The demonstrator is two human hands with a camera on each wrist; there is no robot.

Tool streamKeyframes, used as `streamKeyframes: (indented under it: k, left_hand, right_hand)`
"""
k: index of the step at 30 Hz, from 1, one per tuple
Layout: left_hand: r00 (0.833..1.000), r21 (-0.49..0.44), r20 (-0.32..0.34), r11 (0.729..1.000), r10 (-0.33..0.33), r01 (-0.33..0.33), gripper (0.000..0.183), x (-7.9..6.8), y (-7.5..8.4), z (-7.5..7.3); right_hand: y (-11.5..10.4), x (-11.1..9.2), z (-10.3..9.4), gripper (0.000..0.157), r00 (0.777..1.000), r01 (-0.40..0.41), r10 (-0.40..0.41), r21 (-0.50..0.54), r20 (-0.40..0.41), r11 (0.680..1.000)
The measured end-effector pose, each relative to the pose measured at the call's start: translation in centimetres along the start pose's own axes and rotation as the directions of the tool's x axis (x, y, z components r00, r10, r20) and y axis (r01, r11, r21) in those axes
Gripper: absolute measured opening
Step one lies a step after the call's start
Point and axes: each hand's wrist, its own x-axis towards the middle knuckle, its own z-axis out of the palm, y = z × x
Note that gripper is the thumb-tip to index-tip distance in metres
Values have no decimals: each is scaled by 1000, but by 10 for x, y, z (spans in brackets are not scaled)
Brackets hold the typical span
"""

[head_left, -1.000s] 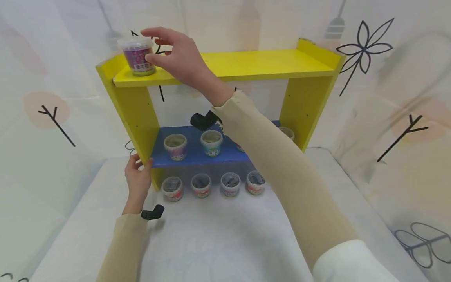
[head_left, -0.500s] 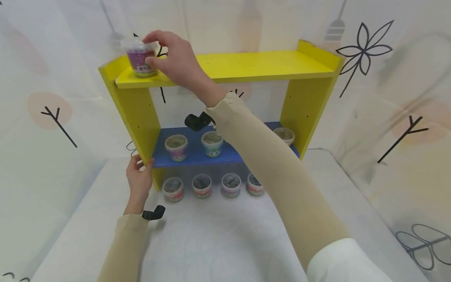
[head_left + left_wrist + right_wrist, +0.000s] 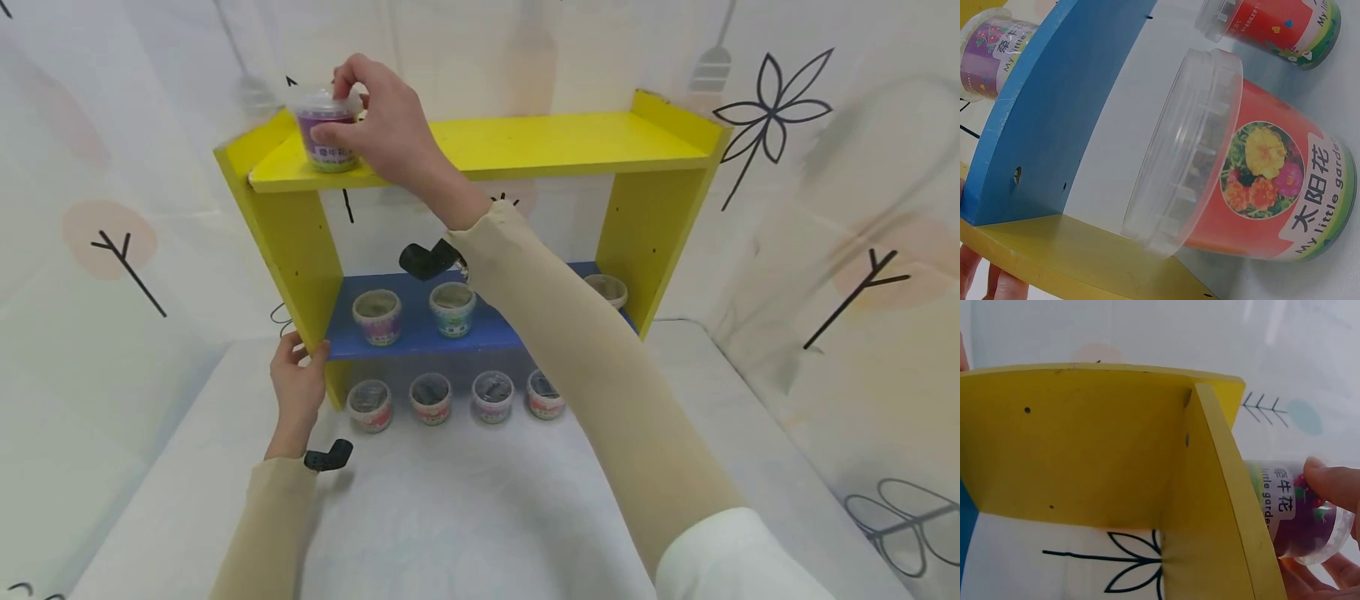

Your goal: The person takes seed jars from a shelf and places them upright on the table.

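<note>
My right hand holds a purple-labelled plastic cup with a clear lid, thumb on its side and fingers at the lid. The cup is upright at the left part of the yellow top shelf. In the right wrist view, the same cup shows a flower label beyond the yellow board. Lower down, my left hand grips the rack's left yellow side panel beside the blue shelf, its thumb on the front edge. Some fingertips show below the panel in the left wrist view.
On the blue shelf stand a purple-labelled cup, a teal-labelled cup and one at the right end. Several lidded cups, including a red-labelled one, stand in a row on the white table below.
My right hand has shifted the purple-labelled cup a little to the right along the top shelf, its fingers now closer around the lid. My left hand keeps its grip on the side panel.
</note>
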Motion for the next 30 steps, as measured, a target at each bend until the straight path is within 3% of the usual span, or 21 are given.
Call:
streamKeyframes:
  k: [6,16,30]
  left_hand:
    - [1000,-1,-1,1000,3,-3,41,0,1,1]
    - [1000,4,-3,1000,-6,6,41,1,2,2]
    - [999,11,-2,999,-32,32,42,1,3,5]
  right_hand:
    - [1,-7,-7,34,999,30,-28,96,-19,995]
    - [4,-25,-26,41,991,126,-122,73,-48,989]
    - [18,-62,-66,35,974,194,-152,269,-170,943]
